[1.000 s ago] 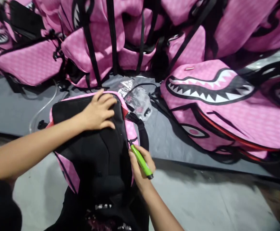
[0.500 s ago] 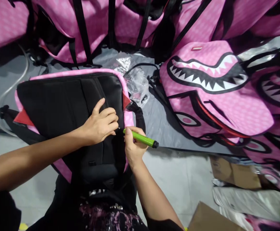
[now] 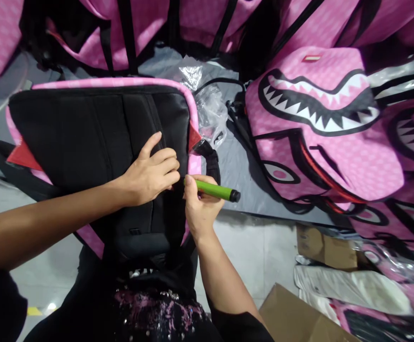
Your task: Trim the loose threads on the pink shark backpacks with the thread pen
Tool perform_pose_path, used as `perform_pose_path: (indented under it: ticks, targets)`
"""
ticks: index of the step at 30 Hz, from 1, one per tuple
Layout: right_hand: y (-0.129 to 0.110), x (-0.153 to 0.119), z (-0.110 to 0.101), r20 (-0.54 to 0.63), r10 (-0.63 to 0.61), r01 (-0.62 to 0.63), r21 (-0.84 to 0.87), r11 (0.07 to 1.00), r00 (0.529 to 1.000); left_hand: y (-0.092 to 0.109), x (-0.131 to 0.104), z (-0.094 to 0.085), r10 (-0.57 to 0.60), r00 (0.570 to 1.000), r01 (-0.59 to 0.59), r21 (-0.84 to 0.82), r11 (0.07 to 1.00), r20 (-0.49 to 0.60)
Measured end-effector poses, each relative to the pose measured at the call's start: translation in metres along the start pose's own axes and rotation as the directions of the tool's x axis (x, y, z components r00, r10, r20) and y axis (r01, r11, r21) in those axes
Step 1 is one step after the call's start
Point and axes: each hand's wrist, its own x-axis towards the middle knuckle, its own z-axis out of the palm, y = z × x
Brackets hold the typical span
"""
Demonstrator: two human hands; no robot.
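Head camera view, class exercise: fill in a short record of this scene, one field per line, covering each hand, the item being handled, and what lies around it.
left hand: left hand pressed flat on the black back panel of the backpack
right hand: right hand grips a green tool, tip at the backpack's right seam
item handled: pink-edged backpack lying back side up, red corner tabs showing
beside it: crumpled clear plastic bag on the grey table
right of it: pink shark-mouth backpack
lower right: cardboard box
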Motion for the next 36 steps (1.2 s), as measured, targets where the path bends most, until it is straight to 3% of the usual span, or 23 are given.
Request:
perform_pose_path:
  ticks: [8,14,20,36]
  targets:
    - [0.0003,-0.0017,0.0015,-0.029,-0.002,0.000,-0.049,0.999,1.000,0.0005,-0.0026,0.0057,-0.002,1.000,0.002,-0.030,1.000,0.004]
    - [0.0020,-0.0010,-0.0003,-0.038,0.011,-0.013,-0.074,0.997,0.999,0.0000,-0.0030,0.0087,-0.090,0.992,0.109,-0.242,0.964,0.092]
    - [-0.0002,-0.0002,-0.0010,-0.029,-0.007,0.004,-0.088,0.996,1.000,0.0016,-0.0035,0.0088,-0.065,0.994,0.074,-0.103,0.992,0.093]
    - [0.0011,-0.0047,0.0017,-0.037,0.040,-0.042,-0.038,0.998,0.998,0.0018,-0.0028,0.0077,-0.068,0.992,0.076,-0.071,0.995,0.108]
